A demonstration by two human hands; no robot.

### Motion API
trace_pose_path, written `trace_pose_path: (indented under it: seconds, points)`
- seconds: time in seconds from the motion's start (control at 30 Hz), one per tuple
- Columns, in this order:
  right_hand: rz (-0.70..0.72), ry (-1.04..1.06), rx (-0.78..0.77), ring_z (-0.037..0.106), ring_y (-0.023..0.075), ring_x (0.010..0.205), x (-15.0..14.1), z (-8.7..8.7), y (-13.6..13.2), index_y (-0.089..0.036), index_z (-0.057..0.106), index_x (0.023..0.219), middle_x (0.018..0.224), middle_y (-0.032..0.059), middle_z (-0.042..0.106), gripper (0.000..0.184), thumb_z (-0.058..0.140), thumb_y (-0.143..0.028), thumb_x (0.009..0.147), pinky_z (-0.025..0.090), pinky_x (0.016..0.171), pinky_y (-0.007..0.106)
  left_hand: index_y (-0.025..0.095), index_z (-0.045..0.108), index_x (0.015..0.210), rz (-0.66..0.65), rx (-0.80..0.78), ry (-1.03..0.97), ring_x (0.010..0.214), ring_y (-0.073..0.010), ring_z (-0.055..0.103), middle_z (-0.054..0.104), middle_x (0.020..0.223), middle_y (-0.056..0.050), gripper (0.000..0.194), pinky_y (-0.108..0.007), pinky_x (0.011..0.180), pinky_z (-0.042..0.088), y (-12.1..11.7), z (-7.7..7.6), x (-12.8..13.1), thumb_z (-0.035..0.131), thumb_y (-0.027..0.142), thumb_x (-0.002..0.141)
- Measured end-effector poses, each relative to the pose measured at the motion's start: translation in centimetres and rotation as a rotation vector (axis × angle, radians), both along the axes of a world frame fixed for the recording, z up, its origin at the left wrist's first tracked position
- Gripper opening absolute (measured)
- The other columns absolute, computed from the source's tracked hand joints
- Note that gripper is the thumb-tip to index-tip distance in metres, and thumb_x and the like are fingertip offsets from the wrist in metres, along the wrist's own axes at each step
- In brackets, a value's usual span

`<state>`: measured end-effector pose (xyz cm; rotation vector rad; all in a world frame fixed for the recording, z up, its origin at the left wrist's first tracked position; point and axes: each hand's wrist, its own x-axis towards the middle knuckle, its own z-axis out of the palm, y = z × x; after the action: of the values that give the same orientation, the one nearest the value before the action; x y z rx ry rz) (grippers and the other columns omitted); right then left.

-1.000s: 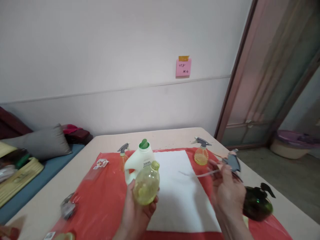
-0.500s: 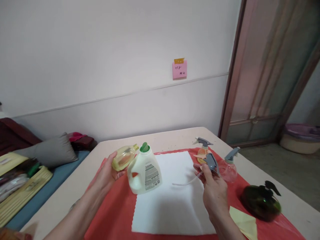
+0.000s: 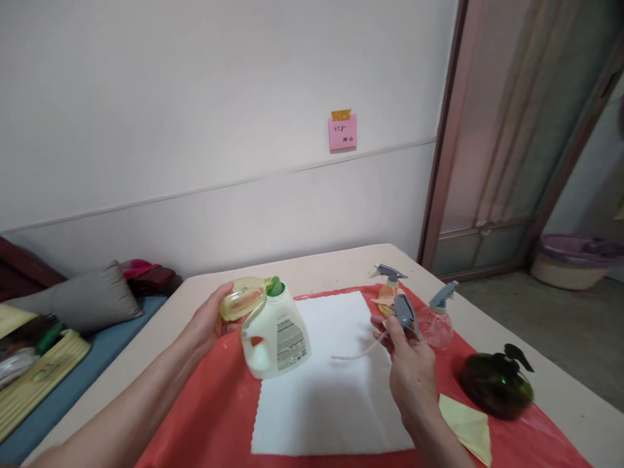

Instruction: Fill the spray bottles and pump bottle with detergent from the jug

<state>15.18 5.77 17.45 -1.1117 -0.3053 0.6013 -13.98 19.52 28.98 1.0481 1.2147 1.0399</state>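
My left hand (image 3: 220, 315) is closed round a clear yellow bottle (image 3: 244, 298), tipped nearly on its side. The bottle's neck is at the green mouth of a white detergent jug (image 3: 285, 341); whether they touch I cannot tell. My right hand (image 3: 407, 354) grips a grey trigger spray head (image 3: 403, 311), its pale dip tube (image 3: 355, 357) hanging out to the left. Beyond that hand stand an orange spray bottle (image 3: 390, 286) and a pink spray bottle (image 3: 437, 325), both with grey trigger heads.
A white sheet (image 3: 336, 409) lies on a red cloth (image 3: 214, 403) over the table. To the right are a dark green pump bottle (image 3: 496, 385) and a folded yellow cloth (image 3: 467, 426). A pink note (image 3: 342, 134) is taped to the wall. Left stands a yellow basket (image 3: 49, 374).
The yellow bottle has tipped further over, and its neck has come to the jug's mouth. My right hand still holds the spray head. The view has shifted slightly right.
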Motion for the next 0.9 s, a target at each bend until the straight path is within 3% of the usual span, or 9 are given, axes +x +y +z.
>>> trace_pose_path:
  seconds: [0.27,0.63,0.9]
  points:
    - [0.004,-0.005,-0.022,0.065,0.0272,0.105,0.1,0.1,-0.1,-0.016,0.072,0.1,0.106,0.0101,0.071,0.057,0.075,-0.065,0.072,0.053,0.089,0.037,0.022,0.06,0.11,-0.006,0.196,0.415,0.059,-0.014,0.062,0.066,0.088,-0.002,0.053,-0.019,0.042,0.042,0.7,2.1,0.0,0.069,0.06,0.074]
    - [0.004,0.023,0.029,0.065,0.0279,0.105,0.4,-0.3,0.2,-0.015,0.069,0.108,0.103,0.0099,0.071,0.061,0.079,-0.062,0.07,0.052,0.087,0.036,0.024,0.055,0.11,-0.082,0.264,0.785,0.071,-0.0196,0.065,0.066,0.094,-0.005,0.055,-0.024,0.052,0.046,0.3,5.8,1.3,0.062,0.066,0.075]
    - [0.018,0.034,0.041,0.066,0.0283,0.103,0.5,-0.3,-0.1,-0.013,0.069,0.105,0.103,0.012,0.071,0.063,0.08,-0.064,0.069,0.054,0.082,0.035,0.024,0.05,0.116,-0.113,0.253,0.99,0.075,-0.0234,0.067,0.069,0.096,-0.009,0.064,-0.028,0.055,0.049,1.2,7.5,2.3,0.061,0.07,0.072]
